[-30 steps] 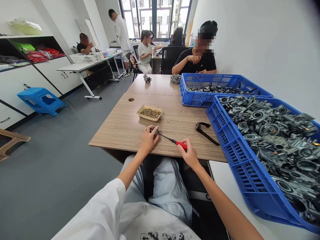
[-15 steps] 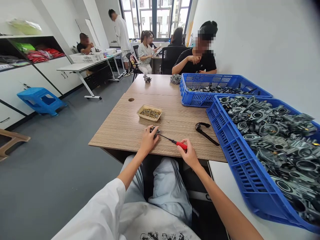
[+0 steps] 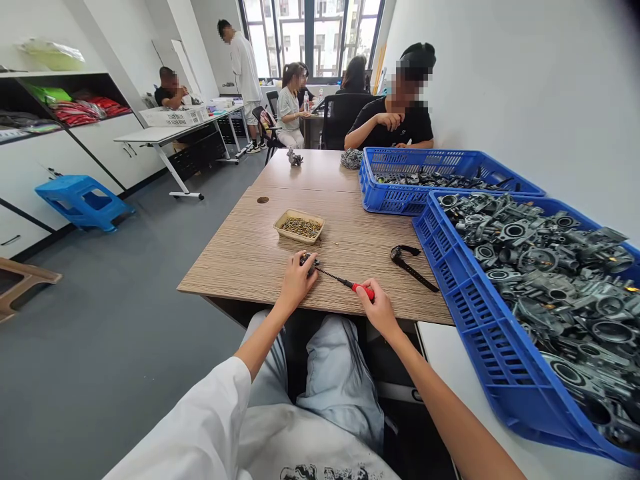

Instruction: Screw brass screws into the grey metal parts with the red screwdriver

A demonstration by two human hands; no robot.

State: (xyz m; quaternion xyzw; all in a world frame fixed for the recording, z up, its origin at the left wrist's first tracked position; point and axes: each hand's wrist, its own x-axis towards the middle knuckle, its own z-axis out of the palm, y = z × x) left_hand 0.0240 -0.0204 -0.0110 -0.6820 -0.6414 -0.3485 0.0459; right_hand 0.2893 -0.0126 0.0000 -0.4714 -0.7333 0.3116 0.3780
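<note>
My left hand point(image 3: 297, 280) is closed around a small dark metal carburetor part point(image 3: 311, 263) near the front of the wooden table point(image 3: 240, 250), and the fingers cover much of it. In my right hand point(image 3: 379, 305) is a screwdriver point(image 3: 363, 291) with a red handle and a dark shaft. The shaft points left, and its tip meets the metal part by my left fingertips. Just beyond my left hand stands a tan tray point(image 3: 280, 233) holding many small brass-coloured screws point(image 3: 303, 227).
A black wristwatch point(image 3: 413, 267) lies to the right. Two blue crates point(image 3: 450, 293) of metal parts line the right side. Another metal part point(image 3: 295, 158) stands at the far end, where a person in black point(image 3: 390, 127) sits. A blue stool point(image 3: 83, 197) is on the floor at left.
The fingers of my right hand have shifted slightly on the screwdriver's handle. My left hand and the metal part stay in about the same place.
</note>
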